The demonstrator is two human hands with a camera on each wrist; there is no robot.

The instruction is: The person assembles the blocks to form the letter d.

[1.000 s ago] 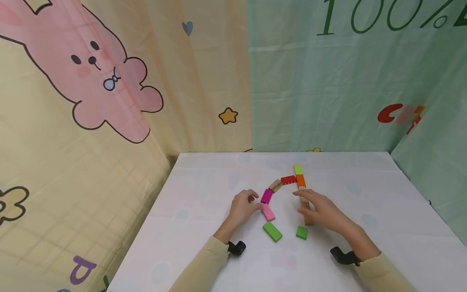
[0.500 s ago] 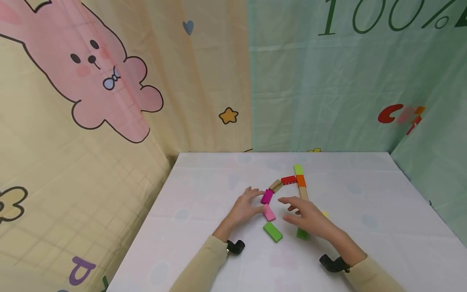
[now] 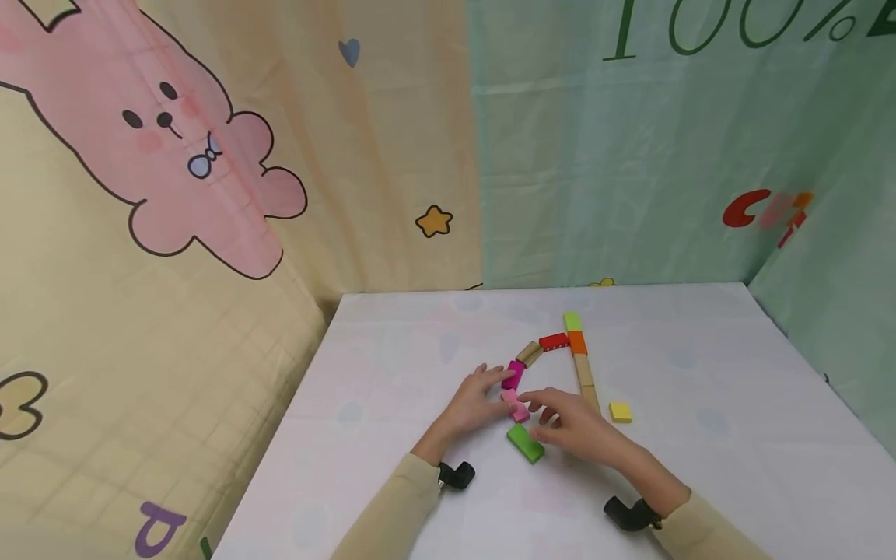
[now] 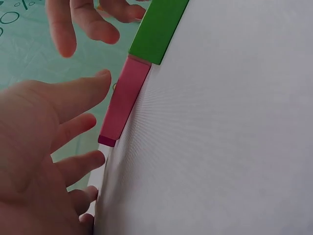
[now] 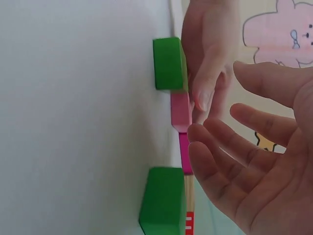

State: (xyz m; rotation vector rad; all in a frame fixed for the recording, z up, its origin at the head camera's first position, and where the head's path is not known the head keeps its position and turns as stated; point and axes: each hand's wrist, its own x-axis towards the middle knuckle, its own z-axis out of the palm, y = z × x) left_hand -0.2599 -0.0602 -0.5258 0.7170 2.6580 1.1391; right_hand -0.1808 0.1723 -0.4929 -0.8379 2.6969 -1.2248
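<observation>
My left hand (image 3: 474, 403) is at the left of a curved row of toy blocks. Its thumb is at the pink block (image 3: 516, 412), and its fingers reach over the magenta block (image 3: 513, 375); firm contact is unclear. My right hand (image 3: 579, 426) hovers on the row's inner side, fingers loosely bent, holding nothing, near the pink block and the long green block (image 3: 525, 443). In the right wrist view a smaller green block (image 5: 164, 203) lies below the right fingers; the right hand hides it in the head view.
The curve continues through a wooden block (image 3: 529, 354) to a red block (image 3: 554, 342). It meets a straight line of a lime block (image 3: 572, 321), an orange block (image 3: 577, 342) and wooden blocks (image 3: 584, 373). A yellow block (image 3: 620, 412) lies apart on the white table (image 3: 392, 467).
My right hand has moved left from the straight wooden line to the pink and green blocks, uncovering the yellow block. My left hand has shifted slightly right, its fingers spreading over the magenta block.
</observation>
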